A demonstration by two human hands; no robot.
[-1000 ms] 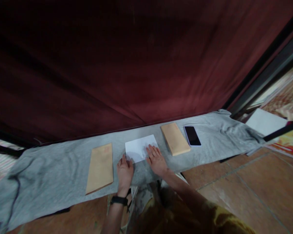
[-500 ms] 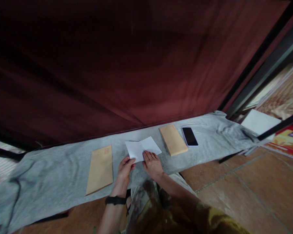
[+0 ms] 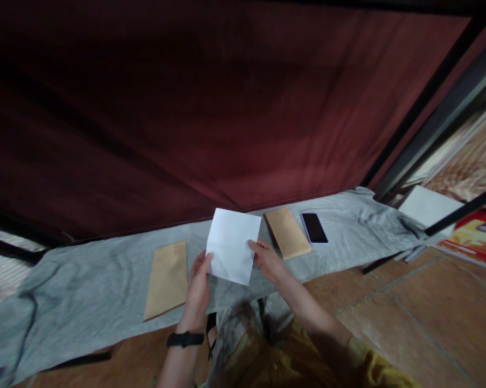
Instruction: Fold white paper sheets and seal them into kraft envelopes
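A white sheet of paper (image 3: 233, 242) is held up at a tilt over the cloth-covered bench, between both hands. My left hand (image 3: 199, 272) pinches its left edge, thumb on top. On the opposite edge my right hand (image 3: 265, 260) grips it, the thumb pressed on the face and the other fingers partly hidden behind. To the left of the paper lies a flat brown envelope (image 3: 168, 280). A stack of brown envelopes (image 3: 289, 234) rests just right of the paper, partly beside my right hand.
A phone (image 3: 314, 228) with a dark screen lies right of the stack. Grey cloth (image 3: 93, 288) covers the narrow bench, backed by a dark red curtain (image 3: 243, 118). At the right stand a white box-like object (image 3: 429, 206) and a red printed package (image 3: 479, 234) near the tiled floor (image 3: 408, 312).
The paper, lying creased on the bench before, is now lifted and appears flatter, facing me. My right hand has moved from pressing on it to gripping its right edge.
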